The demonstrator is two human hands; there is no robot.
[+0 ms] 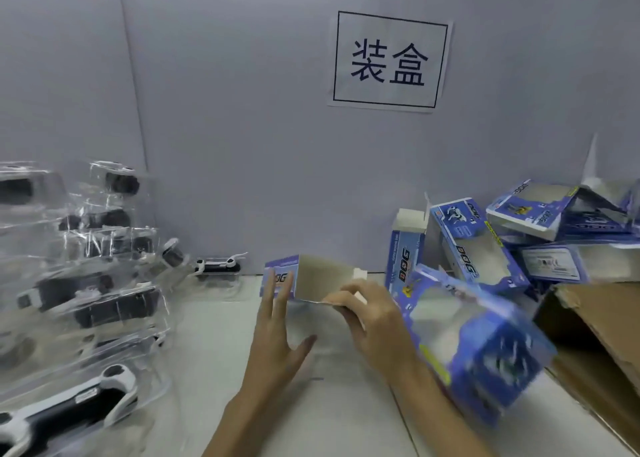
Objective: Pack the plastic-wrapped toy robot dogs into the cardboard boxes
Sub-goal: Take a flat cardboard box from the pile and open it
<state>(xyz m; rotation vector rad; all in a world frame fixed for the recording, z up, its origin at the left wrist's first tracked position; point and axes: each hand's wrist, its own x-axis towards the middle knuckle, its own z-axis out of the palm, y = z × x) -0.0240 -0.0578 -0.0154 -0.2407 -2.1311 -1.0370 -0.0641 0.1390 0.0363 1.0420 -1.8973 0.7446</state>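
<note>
On the white table [242,370], right grip [374,318] clamps a box [311,276]; left grip [277,325] spread apart.

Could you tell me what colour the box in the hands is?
The box is blue-purple outside, plain grey-brown inside; head view.

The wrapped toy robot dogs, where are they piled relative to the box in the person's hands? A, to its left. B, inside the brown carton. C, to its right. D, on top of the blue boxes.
A: the plastic-wrapped toy dogs are stacked at the left of the table, while the box being held sits mid-table and the other blue boxes lie to its right.
</note>
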